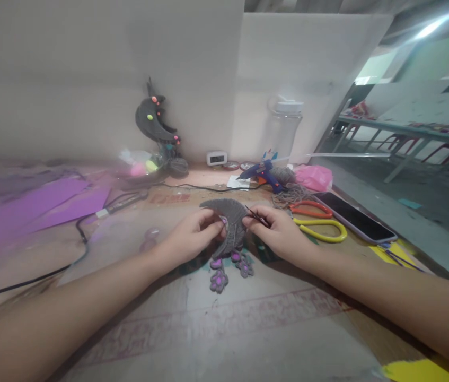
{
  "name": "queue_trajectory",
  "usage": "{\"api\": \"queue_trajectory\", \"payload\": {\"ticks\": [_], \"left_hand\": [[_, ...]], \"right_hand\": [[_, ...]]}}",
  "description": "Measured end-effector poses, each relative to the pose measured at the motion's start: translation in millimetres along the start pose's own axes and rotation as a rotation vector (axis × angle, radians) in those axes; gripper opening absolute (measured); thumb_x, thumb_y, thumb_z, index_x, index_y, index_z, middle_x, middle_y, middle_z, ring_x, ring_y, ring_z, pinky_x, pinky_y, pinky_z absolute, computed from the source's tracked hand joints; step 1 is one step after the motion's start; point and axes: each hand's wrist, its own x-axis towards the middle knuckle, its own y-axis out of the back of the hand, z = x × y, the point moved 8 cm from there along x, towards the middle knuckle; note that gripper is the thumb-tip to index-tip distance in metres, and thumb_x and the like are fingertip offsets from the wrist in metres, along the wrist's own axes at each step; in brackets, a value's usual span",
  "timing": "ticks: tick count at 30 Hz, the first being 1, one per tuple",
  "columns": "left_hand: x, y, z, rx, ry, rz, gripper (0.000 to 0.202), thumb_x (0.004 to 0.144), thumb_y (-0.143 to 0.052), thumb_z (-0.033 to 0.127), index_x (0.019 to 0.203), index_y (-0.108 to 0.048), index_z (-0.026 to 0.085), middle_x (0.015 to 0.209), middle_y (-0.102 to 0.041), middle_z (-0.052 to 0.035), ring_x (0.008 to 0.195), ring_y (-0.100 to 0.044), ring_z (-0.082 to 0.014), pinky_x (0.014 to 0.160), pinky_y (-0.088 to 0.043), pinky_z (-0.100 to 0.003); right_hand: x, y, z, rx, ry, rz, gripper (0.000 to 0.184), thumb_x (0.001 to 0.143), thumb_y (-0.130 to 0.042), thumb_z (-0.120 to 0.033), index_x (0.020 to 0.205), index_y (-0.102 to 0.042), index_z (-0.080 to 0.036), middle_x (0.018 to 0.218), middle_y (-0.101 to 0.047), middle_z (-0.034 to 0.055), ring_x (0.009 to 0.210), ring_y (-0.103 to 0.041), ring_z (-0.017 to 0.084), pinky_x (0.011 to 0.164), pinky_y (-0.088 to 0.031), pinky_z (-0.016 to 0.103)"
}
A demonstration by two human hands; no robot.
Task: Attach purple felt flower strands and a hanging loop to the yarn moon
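A grey yarn-wrapped crescent [234, 228] is held just above the middle of the table. Two small grey flower shapes with purple centres hang at its lower end, the left flower [219, 281] lower than the right flower [245, 266]. My left hand [192, 233] pinches the crescent's left edge between thumb and fingers. On the other side, my right hand [278, 228] is closed on a thin dark pointed tool [256, 216], its tip slanting up and left. The right fingertips are at the crescent's right edge; the tool's exact kind is hard to make out.
Behind stand a blue glue gun [262, 174], a water bottle [283, 130] and a small white clock [217, 158]. Scissors with yellow handles [323, 231] and a phone [355, 217] lie right. Another dark crescent [152, 119] hangs back left. Purple sheets [65, 199] and a black cable [83, 233] lie left.
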Motion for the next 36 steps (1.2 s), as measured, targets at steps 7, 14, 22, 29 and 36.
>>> {"api": "queue_trajectory", "payload": {"ticks": [7, 14, 22, 29, 36], "left_hand": [[0.5, 2.2, -2.6, -0.036, 0.034, 0.033, 0.019, 0.085, -0.051, 0.031, 0.077, -0.062, 0.018, 0.07, -0.063, -0.0001, 0.059, -0.055, -0.0117, 0.055, -0.043, -0.023], [0.7, 6.6, 2.4, 0.081, 0.01, 0.053, 0.023, 0.083, -0.057, 0.037, 0.076, -0.067, 0.018, 0.078, -0.069, -0.003, 0.071, -0.062, -0.0163, 0.065, -0.047, -0.025], [-1.3, 3.3, 8.9, 0.211, 0.007, 0.026, 0.03, 0.084, -0.054, 0.043, 0.079, -0.067, 0.016, 0.078, -0.068, -0.0026, 0.073, -0.06, -0.0173, 0.065, -0.044, -0.025], [-1.8, 1.3, 14.7, 0.341, -0.001, 0.012, 0.034, 0.086, -0.048, 0.042, 0.067, -0.06, 0.016, 0.062, -0.056, 0.0012, 0.061, -0.052, -0.0139, 0.056, -0.038, -0.024], [-2.5, 3.1, 15.5, 0.283, -0.054, 0.03, 0.019, 0.079, -0.046, 0.018, 0.072, -0.063, 0.017, 0.074, -0.067, -0.0003, 0.07, -0.061, -0.0152, 0.066, -0.046, -0.024]], "right_hand": [[0.7, -2.2, 1.9, -0.002, -0.009, -0.018, 0.02, 0.086, -0.052, -0.034, 0.071, -0.054, -0.019, 0.061, -0.046, -0.0034, 0.059, -0.042, 0.012, 0.055, -0.032, 0.024], [0.2, -2.4, 0.9, -0.028, -0.002, -0.025, 0.018, 0.086, -0.051, -0.032, 0.078, -0.059, -0.019, 0.066, -0.051, -0.0018, 0.063, -0.046, 0.013, 0.058, -0.035, 0.024], [-2.1, -2.3, 0.3, -0.093, 0.015, -0.015, 0.021, 0.088, -0.051, -0.035, 0.078, -0.059, -0.018, 0.065, -0.051, -0.0021, 0.061, -0.045, 0.012, 0.057, -0.034, 0.023], [-2.8, -5.7, -6.9, -0.083, 0.041, -0.043, 0.022, 0.087, -0.052, -0.033, 0.071, -0.054, -0.019, 0.059, -0.046, -0.0038, 0.055, -0.041, 0.011, 0.051, -0.03, 0.022], [-2.3, -3.5, -5.3, -0.09, 0.041, -0.016, 0.021, 0.088, -0.051, -0.033, 0.076, -0.058, -0.018, 0.063, -0.049, -0.0028, 0.059, -0.044, 0.011, 0.055, -0.033, 0.022]]}}
